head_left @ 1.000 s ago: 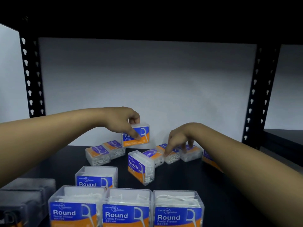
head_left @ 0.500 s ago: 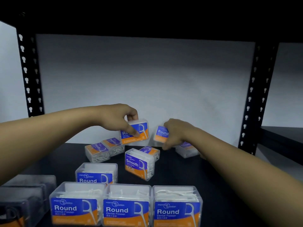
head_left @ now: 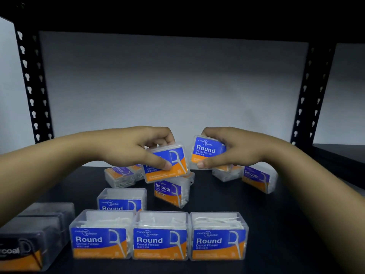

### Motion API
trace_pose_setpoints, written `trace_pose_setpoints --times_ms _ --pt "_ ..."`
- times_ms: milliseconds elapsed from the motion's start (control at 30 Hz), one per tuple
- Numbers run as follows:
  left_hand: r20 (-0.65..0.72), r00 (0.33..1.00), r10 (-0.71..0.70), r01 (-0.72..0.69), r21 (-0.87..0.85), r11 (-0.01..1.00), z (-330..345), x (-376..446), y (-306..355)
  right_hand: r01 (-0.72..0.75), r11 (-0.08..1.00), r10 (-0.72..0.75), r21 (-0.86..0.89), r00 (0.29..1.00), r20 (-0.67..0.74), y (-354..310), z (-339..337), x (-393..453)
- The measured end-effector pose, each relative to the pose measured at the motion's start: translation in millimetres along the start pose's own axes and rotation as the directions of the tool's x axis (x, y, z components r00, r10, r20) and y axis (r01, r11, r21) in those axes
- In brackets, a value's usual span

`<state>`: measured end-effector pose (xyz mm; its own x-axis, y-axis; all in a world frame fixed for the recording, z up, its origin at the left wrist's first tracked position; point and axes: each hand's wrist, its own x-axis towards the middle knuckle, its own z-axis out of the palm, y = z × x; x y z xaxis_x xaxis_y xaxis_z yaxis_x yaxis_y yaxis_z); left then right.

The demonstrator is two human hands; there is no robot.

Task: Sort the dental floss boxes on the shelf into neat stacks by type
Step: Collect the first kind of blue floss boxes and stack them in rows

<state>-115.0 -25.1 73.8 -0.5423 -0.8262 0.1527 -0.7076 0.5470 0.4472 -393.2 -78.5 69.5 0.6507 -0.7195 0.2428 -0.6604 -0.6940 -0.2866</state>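
Left hand (head_left: 142, 149) clamped on one floss box (head_left: 167, 165), right hand (head_left: 233, 151) clamped on a Round box (head_left: 206, 149), both lifted clear of the shelf (head_left: 266, 214). Below the hands, nearer the wearer, stands the Round row (head_left: 160, 236), presumably their destination; Smooth boxes (head_left: 169, 191) lie unsorted beneath.

— What's behind the shelf (head_left: 227, 196)?

— A plain pale wall (head_left: 173, 91), grey toward its top. Two black perforated uprights (head_left: 32, 86) frame it, one at either side of the wall.

— And above?

— Another board overhead, black, in shadow. The shelf itself is dark and matte. Right of the wall, a second dark shelf (head_left: 341, 155) runs off.
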Motion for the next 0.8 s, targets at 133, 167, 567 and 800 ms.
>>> trace_pose_setpoints --times_ms 133,167,567,800 --pt "0.054 0.998 0.020 -0.023 0.043 0.999 15 6 6 -0.011 1.000 0.010 0.019 0.999 0.049 5 6 -12" --pt "0.062 0.998 0.019 -0.023 0.058 0.998 18 8 7 -0.017 1.000 0.016 0.015 0.998 0.066 6 9 -13" --pt "0.178 0.979 -0.098 0.050 0.256 0.965 43 18 6 -0.077 0.984 0.028 0.158 0.957 0.290 10 49 -13" --pt "0.205 0.965 -0.166 0.088 0.343 0.935 51 19 8 -0.079 0.986 0.023 0.144 0.934 0.356 6 55 -15"
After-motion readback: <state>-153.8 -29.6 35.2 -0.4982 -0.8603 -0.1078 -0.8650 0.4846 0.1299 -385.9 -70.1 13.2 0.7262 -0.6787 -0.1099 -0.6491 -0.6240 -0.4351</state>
